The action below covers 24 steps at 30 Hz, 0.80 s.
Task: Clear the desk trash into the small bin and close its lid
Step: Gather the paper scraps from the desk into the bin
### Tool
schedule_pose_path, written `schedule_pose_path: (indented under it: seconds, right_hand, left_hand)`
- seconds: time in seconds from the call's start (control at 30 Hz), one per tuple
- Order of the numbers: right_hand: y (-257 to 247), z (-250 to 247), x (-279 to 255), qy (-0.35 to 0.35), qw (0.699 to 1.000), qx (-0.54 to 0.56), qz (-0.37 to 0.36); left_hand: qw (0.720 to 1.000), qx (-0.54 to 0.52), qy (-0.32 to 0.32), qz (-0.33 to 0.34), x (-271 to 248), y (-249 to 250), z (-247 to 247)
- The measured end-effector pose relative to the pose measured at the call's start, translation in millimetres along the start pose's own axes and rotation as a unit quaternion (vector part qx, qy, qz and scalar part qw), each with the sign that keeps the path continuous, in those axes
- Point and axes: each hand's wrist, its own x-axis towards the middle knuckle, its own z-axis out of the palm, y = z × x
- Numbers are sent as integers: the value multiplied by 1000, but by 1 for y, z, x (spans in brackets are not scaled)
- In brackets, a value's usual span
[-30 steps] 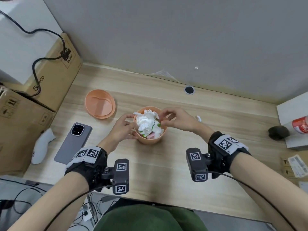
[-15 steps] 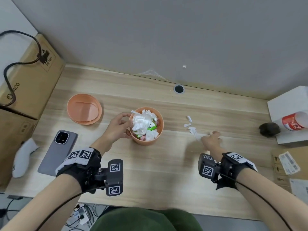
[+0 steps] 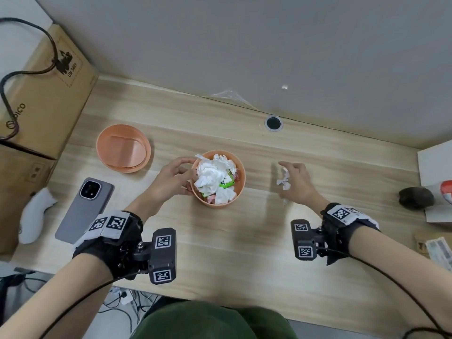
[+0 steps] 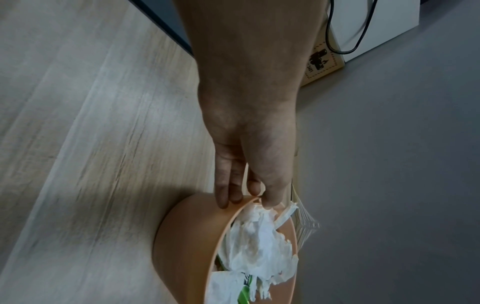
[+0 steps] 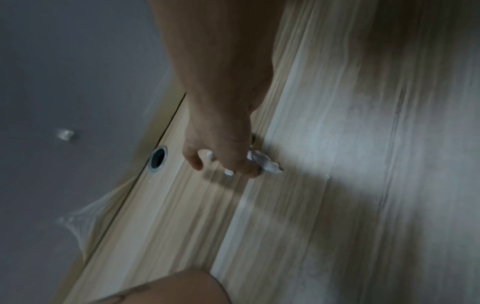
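A small orange bin (image 3: 238, 200) stands mid-desk, heaped with white crumpled tissue (image 3: 211, 173) and a green wrapper. My left hand (image 3: 179, 176) grips its left rim (image 4: 235, 212), thumb inside and fingers on the outer wall. The orange lid (image 3: 123, 148) lies upturned on the desk to the bin's left. To the right of the bin, my right hand (image 3: 291, 178) curls round small white paper scraps (image 3: 283, 179) just above the desk; in the right wrist view the scraps (image 5: 262, 161) stick out between the fingers.
A grey phone (image 3: 84, 210) and a white object (image 3: 34, 220) lie left of the bin beside cardboard boxes (image 3: 46, 99). A cable hole (image 3: 273, 123) is at the back. A dark lump (image 3: 415, 198), a red can (image 3: 446, 192) and a white box (image 3: 437, 167) are at the right.
My right hand left the bin, went right to the scraps on the desk and has gathered them into its fingers. The left hand has stayed on the bin's rim.
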Motion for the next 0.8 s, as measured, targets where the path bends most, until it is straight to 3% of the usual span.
schedule_pose_path:
  seconds: [0.17,0.3,0.4,0.5,0.6,0.7,0.8]
  right_hand:
    - [1,12,-3,-16,994,-99,-42]
    - [9,13,-15,-13,998,-64,-23]
    - [8,4,-19,2,999,41,25]
    - [-9,-17,-20,73,975,203,53]
    - [-48,-44,-25,95,955,279,-21]
    - [-96,-53,-35,79,960,244,-117]
    - [-123,-39,-44,-31,969,178,-166]
  left_hand:
    - [1000,-8,8,1,0,-4,1]
    - [1000,-13,3,4,1,-5,3]
    - [1000,-13,-3,7,3,-3,6]
    - [1000,-10,-11,9,3,-1,12]
    - [1000,-5,-16,14,3,1,16]
    - [1000,0,-19,15,2,1,19]
    - [1000,4,-28,13,2,1,19]
